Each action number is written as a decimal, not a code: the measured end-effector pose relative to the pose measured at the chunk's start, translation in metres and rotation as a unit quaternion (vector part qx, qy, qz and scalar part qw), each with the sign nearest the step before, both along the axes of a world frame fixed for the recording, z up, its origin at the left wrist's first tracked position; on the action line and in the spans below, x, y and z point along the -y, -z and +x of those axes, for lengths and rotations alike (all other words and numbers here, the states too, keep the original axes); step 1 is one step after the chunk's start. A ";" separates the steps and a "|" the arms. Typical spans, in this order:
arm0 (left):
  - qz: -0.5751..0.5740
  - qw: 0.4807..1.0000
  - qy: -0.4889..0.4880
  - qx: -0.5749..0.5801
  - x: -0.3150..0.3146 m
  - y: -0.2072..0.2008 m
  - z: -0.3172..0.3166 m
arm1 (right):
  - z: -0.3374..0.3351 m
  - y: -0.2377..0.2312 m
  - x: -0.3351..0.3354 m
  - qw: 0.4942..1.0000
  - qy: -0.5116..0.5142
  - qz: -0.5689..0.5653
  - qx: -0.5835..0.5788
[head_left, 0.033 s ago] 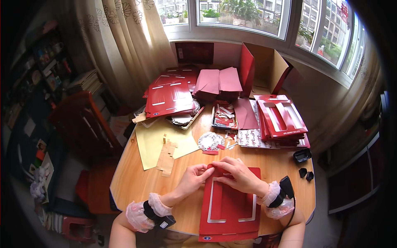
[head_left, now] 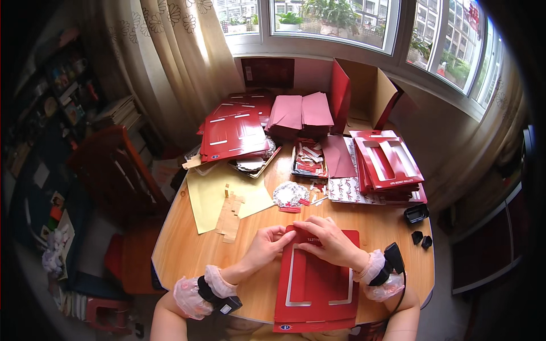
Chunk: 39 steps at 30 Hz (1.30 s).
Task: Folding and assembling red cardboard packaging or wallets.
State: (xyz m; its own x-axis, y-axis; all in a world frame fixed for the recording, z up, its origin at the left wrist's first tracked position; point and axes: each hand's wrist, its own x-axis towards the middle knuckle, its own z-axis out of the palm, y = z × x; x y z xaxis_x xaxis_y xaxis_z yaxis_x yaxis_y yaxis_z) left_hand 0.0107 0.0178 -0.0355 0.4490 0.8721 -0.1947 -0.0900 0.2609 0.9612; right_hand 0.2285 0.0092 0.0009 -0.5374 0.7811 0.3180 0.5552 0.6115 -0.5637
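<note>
brown chair (head_left: 94, 162), flowered beige curtain (head_left: 170, 68)

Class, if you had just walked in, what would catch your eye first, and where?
Probably the large red card at the near edge of the table, with the left hand and right hand at its top left corner. Beyond it, pink paper stacks lie near the window, between a left red pile and a right red pile.

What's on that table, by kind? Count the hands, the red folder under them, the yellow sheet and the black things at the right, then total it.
Hands: 2 (left hand, right hand)
Red folder: 1
Yellow sheet: 1
Black box: 1
Small black pieces: 2 (nearer the left, nearer the right)
Total: 7
</note>
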 end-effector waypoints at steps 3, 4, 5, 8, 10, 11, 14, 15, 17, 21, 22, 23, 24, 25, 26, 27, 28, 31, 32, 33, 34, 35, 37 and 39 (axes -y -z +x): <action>-0.002 1.000 0.008 -0.014 0.003 -0.009 0.000 | 0.001 0.002 0.001 1.000 0.008 0.020 0.013; -0.017 1.000 0.007 -0.014 0.004 -0.012 0.001 | 0.002 0.002 0.002 0.999 0.017 0.024 0.022; -0.018 1.000 0.007 -0.015 0.004 -0.009 0.001 | 0.003 0.002 0.002 0.999 0.018 0.024 0.021; 0.006 0.999 0.010 0.040 0.001 0.006 -0.003 | -0.001 -0.003 0.002 0.997 0.012 0.069 0.042; 0.062 0.997 0.004 0.052 -0.001 0.011 -0.003 | -0.003 -0.007 0.003 0.993 0.016 0.104 0.060; 0.061 0.997 0.004 0.052 0.000 0.012 -0.003 | -0.003 -0.008 0.004 0.993 0.016 0.103 0.060; 0.053 0.997 0.003 0.061 0.002 0.006 -0.002 | -0.003 -0.013 0.005 0.991 0.020 0.104 0.087; 0.049 0.997 0.005 0.062 0.002 0.005 -0.002 | -0.003 -0.014 0.005 0.991 0.023 0.098 0.091; 0.045 0.997 0.006 0.062 0.002 0.005 -0.001 | -0.002 -0.015 0.005 0.991 0.024 0.091 0.096; 0.057 0.996 0.014 0.071 0.002 0.002 -0.001 | -0.001 -0.020 0.006 0.992 0.020 0.086 0.092; 0.049 0.996 0.014 0.074 0.002 0.002 -0.001 | 0.000 -0.019 0.005 0.993 0.020 0.079 0.085; 0.049 0.996 0.013 0.074 0.001 0.002 -0.001 | 0.000 -0.020 0.004 0.993 0.019 0.079 0.085; 0.062 0.996 0.015 0.062 0.001 0.002 -0.001 | 0.000 -0.020 0.005 0.994 0.019 0.075 0.083; 0.075 0.996 0.017 0.050 0.001 0.002 -0.001 | 0.000 -0.020 0.005 0.994 0.018 0.072 0.081; 0.074 0.996 0.017 0.051 0.001 0.002 -0.001 | 0.000 -0.020 0.005 0.994 0.018 0.072 0.082; 0.072 0.996 0.015 0.042 0.002 0.001 -0.001 | 0.001 -0.020 0.005 0.995 0.012 0.063 0.081; 0.070 0.997 0.014 0.033 0.003 0.001 -0.001 | 0.002 -0.019 0.005 0.995 0.007 0.053 0.080; 0.054 0.997 -0.007 0.052 0.007 -0.005 0.001 | 0.002 -0.022 0.007 0.997 0.005 0.041 0.069; 0.053 0.997 -0.007 0.052 0.007 -0.004 0.001 | 0.002 -0.020 0.007 0.997 0.005 0.040 0.069; 0.069 0.997 0.004 0.045 0.006 -0.003 0.001 | 0.002 -0.019 0.007 0.997 0.007 0.033 0.063; 0.086 0.996 0.015 0.037 0.005 -0.002 0.001 | 0.002 -0.019 0.008 0.998 0.009 0.026 0.057; 0.085 0.996 0.015 0.038 0.005 -0.001 0.001 | 0.002 -0.019 0.008 0.998 0.009 0.026 0.057; 0.084 0.995 0.015 0.044 0.005 0.003 0.001 | 0.001 -0.020 0.008 0.998 0.009 0.024 0.058; 0.072 0.996 0.017 0.043 0.003 0.005 0.000 | -0.002 -0.023 0.010 0.998 0.027 0.023 0.056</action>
